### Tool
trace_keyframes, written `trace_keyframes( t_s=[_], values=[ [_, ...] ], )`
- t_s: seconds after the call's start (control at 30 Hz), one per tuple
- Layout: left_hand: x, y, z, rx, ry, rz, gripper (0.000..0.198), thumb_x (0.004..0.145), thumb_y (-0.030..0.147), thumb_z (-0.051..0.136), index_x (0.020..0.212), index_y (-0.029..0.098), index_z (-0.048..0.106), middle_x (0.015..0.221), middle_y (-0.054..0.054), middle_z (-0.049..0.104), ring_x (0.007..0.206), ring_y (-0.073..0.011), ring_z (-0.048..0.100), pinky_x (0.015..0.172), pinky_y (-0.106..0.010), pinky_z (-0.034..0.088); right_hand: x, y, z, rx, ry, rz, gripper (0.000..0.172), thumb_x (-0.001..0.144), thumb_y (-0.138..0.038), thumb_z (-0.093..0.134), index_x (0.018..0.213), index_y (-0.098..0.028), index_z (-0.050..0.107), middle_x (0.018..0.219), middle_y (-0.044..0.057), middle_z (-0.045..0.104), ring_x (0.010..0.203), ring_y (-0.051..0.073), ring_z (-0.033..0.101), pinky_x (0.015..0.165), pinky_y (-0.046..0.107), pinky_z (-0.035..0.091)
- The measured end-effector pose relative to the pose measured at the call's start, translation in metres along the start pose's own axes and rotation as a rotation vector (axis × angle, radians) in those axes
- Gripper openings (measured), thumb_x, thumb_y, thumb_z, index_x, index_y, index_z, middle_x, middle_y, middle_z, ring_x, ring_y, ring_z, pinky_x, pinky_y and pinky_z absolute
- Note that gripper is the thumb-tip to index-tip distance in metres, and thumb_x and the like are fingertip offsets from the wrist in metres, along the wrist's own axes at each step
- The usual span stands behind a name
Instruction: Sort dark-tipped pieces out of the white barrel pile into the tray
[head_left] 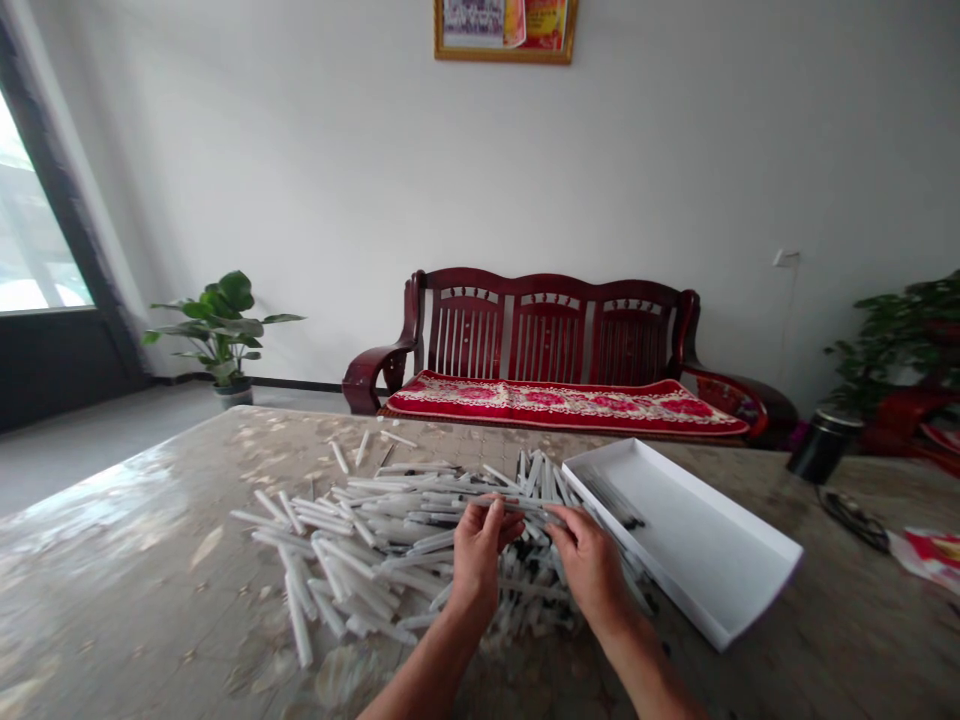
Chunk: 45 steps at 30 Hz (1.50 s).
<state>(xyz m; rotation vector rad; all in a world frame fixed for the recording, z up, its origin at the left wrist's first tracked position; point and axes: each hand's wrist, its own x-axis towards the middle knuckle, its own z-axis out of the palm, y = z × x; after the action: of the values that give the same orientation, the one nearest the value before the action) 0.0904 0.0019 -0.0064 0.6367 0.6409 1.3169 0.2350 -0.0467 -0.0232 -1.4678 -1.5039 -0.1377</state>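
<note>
A loose heap of white plastic tubes (375,540), pens by their look, lies across the marble-patterned table (127,560). Some have dark ends or insides. My left hand (476,550) and my right hand (589,565) hover over the heap, each pinching the same long white pen (521,505) near one end. To the right, touching the heap's edge, stands a shallow white cardboard tray (682,535). A few dark slim items (611,498) lie inside it.
A black canister (821,447), a coiled dark cord (855,520) and a red-and-white packet (930,558) lie on the table's right side. Beyond the far edge stand a dark wooden bench (551,340) with a red cushion and a potted plant (217,330).
</note>
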Motion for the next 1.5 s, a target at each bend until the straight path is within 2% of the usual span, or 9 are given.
trace_keyframes(
  t_s=[0.23, 0.47, 0.57, 0.73, 0.93, 1.17, 1.33, 1.5],
  values=[
    [0.001, -0.001, -0.001, -0.001, -0.012, -0.018, 0.047, 0.057, 0.044, 0.086, 0.084, 0.016, 0.061, 0.076, -0.002, 0.073, 0.065, -0.0147, 0.071, 0.061, -0.024, 0.057, -0.003, 0.004, 0.0, -0.097, 0.004, -0.02, 0.021, 0.09, -0.022, 0.053, 0.099, -0.022, 0.071, 0.09, 0.006, 0.073, 0.086, 0.023, 0.07, 0.076, 0.031, 0.054],
    [-0.002, -0.003, 0.0, 0.109, -0.066, 0.012, 0.046, 0.058, 0.049, 0.084, 0.08, 0.016, 0.06, 0.069, 0.0, 0.07, 0.06, -0.0142, 0.068, 0.058, -0.025, 0.057, -0.005, 0.008, 0.0, -0.112, 0.022, -0.138, 0.021, 0.092, -0.021, 0.051, 0.101, -0.023, 0.071, 0.09, 0.005, 0.073, 0.085, 0.02, 0.069, 0.078, 0.03, 0.053],
    [-0.002, -0.001, 0.0, 0.106, -0.04, 0.014, 0.046, 0.057, 0.05, 0.084, 0.078, 0.016, 0.06, 0.064, 0.002, 0.068, 0.058, -0.0141, 0.068, 0.056, -0.025, 0.056, -0.005, 0.008, 0.0, -0.115, 0.029, -0.166, 0.021, 0.093, -0.021, 0.052, 0.102, -0.023, 0.071, 0.09, 0.005, 0.072, 0.085, 0.02, 0.069, 0.078, 0.03, 0.054],
    [-0.001, 0.0, 0.0, 0.06, 0.021, 0.002, 0.048, 0.054, 0.049, 0.086, 0.078, 0.016, 0.06, 0.068, 0.0, 0.07, 0.06, -0.0142, 0.069, 0.058, -0.024, 0.056, -0.004, 0.006, 0.001, -0.084, 0.063, -0.168, 0.019, 0.094, -0.023, 0.053, 0.099, -0.022, 0.071, 0.089, 0.005, 0.072, 0.083, 0.019, 0.07, 0.077, 0.029, 0.054],
    [-0.003, -0.005, 0.0, 0.11, -0.034, -0.047, 0.048, 0.053, 0.049, 0.086, 0.076, 0.016, 0.061, 0.065, -0.001, 0.07, 0.059, -0.0161, 0.069, 0.057, -0.025, 0.056, -0.007, 0.005, 0.0, -0.099, 0.045, -0.209, 0.022, 0.093, -0.02, 0.052, 0.103, -0.024, 0.071, 0.09, 0.005, 0.073, 0.083, 0.019, 0.07, 0.078, 0.029, 0.055],
    [-0.003, -0.004, -0.002, 0.14, -0.064, -0.003, 0.046, 0.056, 0.05, 0.085, 0.076, 0.015, 0.062, 0.067, -0.002, 0.071, 0.058, -0.0154, 0.068, 0.058, -0.026, 0.056, -0.006, 0.002, -0.003, -0.161, 0.027, -0.273, 0.025, 0.093, -0.016, 0.051, 0.106, -0.021, 0.072, 0.089, 0.006, 0.073, 0.081, 0.019, 0.071, 0.074, 0.028, 0.056],
    [-0.004, -0.003, -0.001, 0.15, -0.057, 0.051, 0.045, 0.056, 0.05, 0.084, 0.074, 0.016, 0.062, 0.066, -0.002, 0.071, 0.057, -0.0153, 0.067, 0.057, -0.026, 0.056, -0.005, -0.001, -0.003, -0.165, -0.026, -0.236, 0.026, 0.092, -0.017, 0.053, 0.107, -0.022, 0.073, 0.088, 0.006, 0.073, 0.08, 0.02, 0.071, 0.074, 0.028, 0.056],
    [-0.004, 0.001, 0.0, 0.153, -0.062, 0.047, 0.043, 0.056, 0.049, 0.084, 0.073, 0.016, 0.062, 0.065, -0.001, 0.07, 0.056, -0.0147, 0.066, 0.055, -0.025, 0.055, -0.004, -0.003, -0.003, -0.089, -0.081, -0.153, 0.024, 0.091, -0.02, 0.055, 0.105, -0.024, 0.074, 0.091, 0.006, 0.075, 0.082, 0.019, 0.072, 0.075, 0.028, 0.057]
  ],
)
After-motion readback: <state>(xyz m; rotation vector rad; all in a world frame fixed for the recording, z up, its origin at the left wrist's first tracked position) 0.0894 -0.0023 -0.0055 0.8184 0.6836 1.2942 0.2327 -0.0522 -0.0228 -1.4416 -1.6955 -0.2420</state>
